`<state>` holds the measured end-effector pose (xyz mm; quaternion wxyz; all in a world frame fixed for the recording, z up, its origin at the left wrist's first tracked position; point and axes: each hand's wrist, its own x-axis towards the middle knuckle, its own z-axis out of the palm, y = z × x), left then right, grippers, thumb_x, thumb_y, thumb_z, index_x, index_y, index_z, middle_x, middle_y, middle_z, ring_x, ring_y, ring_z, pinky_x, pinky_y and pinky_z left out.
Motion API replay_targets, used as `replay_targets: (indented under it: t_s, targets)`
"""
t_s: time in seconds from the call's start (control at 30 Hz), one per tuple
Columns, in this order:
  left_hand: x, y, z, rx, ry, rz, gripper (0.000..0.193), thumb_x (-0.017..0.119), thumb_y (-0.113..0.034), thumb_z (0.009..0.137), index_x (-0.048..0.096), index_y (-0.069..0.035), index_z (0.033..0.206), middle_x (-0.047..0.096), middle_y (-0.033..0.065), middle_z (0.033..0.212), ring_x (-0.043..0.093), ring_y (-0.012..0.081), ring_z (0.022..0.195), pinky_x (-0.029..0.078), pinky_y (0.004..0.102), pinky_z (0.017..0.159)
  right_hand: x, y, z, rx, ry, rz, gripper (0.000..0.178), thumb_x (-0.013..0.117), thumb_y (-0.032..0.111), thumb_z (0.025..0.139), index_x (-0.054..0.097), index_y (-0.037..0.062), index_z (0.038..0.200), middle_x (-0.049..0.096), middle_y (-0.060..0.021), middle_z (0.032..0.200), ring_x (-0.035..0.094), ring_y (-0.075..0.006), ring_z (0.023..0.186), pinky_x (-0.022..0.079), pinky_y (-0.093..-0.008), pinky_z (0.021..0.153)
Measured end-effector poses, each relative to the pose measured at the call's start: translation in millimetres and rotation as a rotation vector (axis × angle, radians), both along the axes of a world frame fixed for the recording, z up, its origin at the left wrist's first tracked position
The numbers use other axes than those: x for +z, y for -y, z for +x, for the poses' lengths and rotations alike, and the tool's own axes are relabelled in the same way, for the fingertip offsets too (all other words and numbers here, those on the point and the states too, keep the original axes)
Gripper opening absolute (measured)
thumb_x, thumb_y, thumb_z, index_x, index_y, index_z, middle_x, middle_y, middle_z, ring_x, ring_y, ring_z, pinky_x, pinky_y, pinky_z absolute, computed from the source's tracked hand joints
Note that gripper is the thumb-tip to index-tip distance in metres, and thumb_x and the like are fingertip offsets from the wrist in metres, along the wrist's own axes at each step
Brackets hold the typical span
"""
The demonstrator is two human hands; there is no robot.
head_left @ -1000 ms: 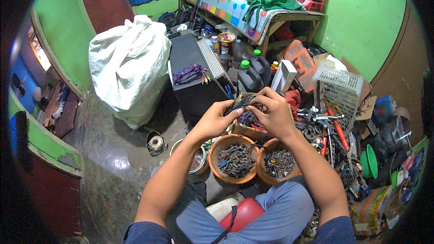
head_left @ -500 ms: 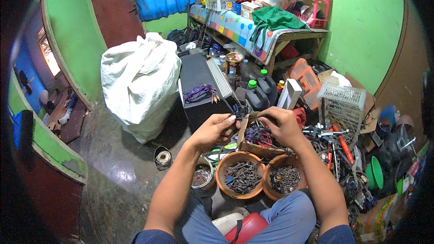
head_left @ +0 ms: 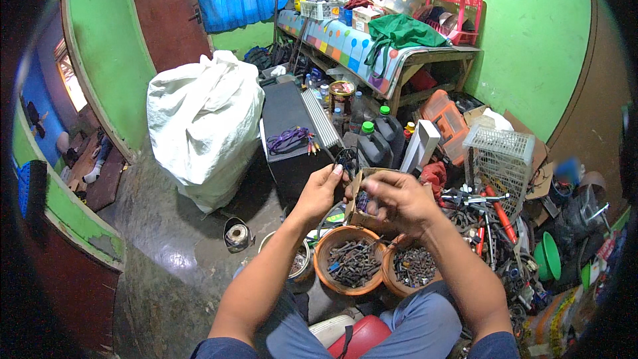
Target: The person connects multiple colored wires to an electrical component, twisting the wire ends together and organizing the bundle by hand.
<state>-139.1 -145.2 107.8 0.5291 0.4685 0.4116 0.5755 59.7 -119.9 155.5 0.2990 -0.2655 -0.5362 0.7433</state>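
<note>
My left hand (head_left: 320,193) is closed in a pinch on a thin black cable (head_left: 346,158), which loops up above the fingertips. Close beside it, my right hand (head_left: 402,201) has curled fingers and is slightly smeared. Whatever it may hold is hidden. Both hands are over a cardboard box (head_left: 354,217) that has coloured wires (head_left: 363,201) in it, largely covered by the right hand. Nearer to me stand two orange-brown bowls, the left bowl (head_left: 319,267) and the right bowl (head_left: 387,275), filled with small dark cylindrical pieces.
A tin (head_left: 307,272) stands left of the bowls. Farther off are a black case (head_left: 282,116) with a purple cable (head_left: 290,139) on it, a white sack (head_left: 203,126) and dark jerrycans (head_left: 376,149). Tools, including red-handled cutters (head_left: 502,216), pile up at right.
My right hand has turned and come nearer to me, its fingers curling in front of the box. My left hand stays at the cable. The view has shifted slightly.
</note>
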Motion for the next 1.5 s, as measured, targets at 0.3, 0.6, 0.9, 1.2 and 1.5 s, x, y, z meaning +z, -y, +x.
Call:
replay_targets:
  t_s: [0.3,0.6,0.9,1.2,1.5]
  targets:
    - [-4,0,3,-0.091,0.078,-0.033,0.033,0.041,-0.029,0.107,0.059,-0.002,0.1,0.064,0.0067,0.089,0.062,0.0128,0.075,0.052,0.0281,0.071,8,12,-21,-0.264,0.0,0.175,0.014,0.069,0.009,0.092,0.063,-0.0022,0.098,0.069,-0.0087,0.087,0.068,-0.0133,0.074,0.055,-0.0266,0.062]
    - [8,5,4,-0.214,-0.062,-0.05,0.034,0.042,-0.031,0.107,0.057,-0.002,0.101,0.063,0.0062,0.08,0.059,0.0117,0.058,0.049,0.0255,0.056,-9,-4,-14,-0.378,0.141,0.519,0.016,0.074,0.009,0.088,0.065,-0.0039,0.085,0.069,-0.0084,0.074,0.066,-0.0104,0.068,0.051,-0.0262,0.056]
    - [-4,4,13,-0.27,-0.071,-0.146,0.032,0.047,-0.035,0.105,0.061,-0.006,0.102,0.055,-0.0043,0.081,0.046,0.0049,0.069,0.038,0.0211,0.062,-13,-10,-13,-0.522,0.249,0.642,0.02,0.078,0.013,0.083,0.066,-0.0029,0.08,0.067,-0.0067,0.07,0.061,-0.0083,0.063,0.048,-0.0269,0.056]
    - [7,8,13,-0.172,0.019,-0.072,0.028,0.05,-0.038,0.103,0.055,-0.011,0.096,0.045,-0.0052,0.071,0.039,0.0071,0.056,0.033,0.0245,0.051,-27,-20,-10,-0.572,0.229,0.601,0.027,0.073,0.024,0.089,0.067,-0.0018,0.096,0.068,-0.0095,0.085,0.064,-0.0131,0.08,0.052,-0.0313,0.072]
    - [13,-8,-51,0.138,0.635,0.132,0.024,0.045,-0.032,0.105,0.049,-0.011,0.097,0.03,-0.0054,0.063,0.023,0.0064,0.047,0.021,0.0244,0.045,-74,-8,-23,0.029,0.424,0.883,0.025,0.069,0.021,0.09,0.072,0.0009,0.104,0.072,-0.0193,0.092,0.072,-0.0273,0.083,0.054,-0.0365,0.075]
